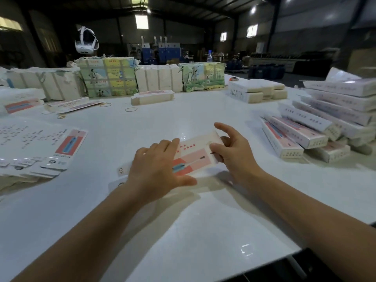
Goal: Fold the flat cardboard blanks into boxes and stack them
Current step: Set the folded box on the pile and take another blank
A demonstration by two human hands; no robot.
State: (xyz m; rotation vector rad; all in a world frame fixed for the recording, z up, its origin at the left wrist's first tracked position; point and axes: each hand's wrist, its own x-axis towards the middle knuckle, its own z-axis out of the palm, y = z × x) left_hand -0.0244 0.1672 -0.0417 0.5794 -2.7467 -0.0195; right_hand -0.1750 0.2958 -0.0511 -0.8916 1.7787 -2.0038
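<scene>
A cardboard blank (195, 153) printed pink and red with a blue item lies on the white table (183, 231) in front of me. My left hand (156, 169) rests flat over its left part with straight fingers. My right hand (232, 151) holds its right end, thumb on the printed face and fingers curled behind the edge, index finger raised. A pile of flat blanks (40, 147) lies at the left. Folded boxes (317, 127) are stacked at the right.
Wrapped bundles of blanks (107, 78) stand in a row along the far edge. A short stack (152, 97) and rubber bands (131, 109) lie mid-table. White box stacks (258, 90) sit at the far right. The table's near edge (295, 251) runs diagonally at lower right.
</scene>
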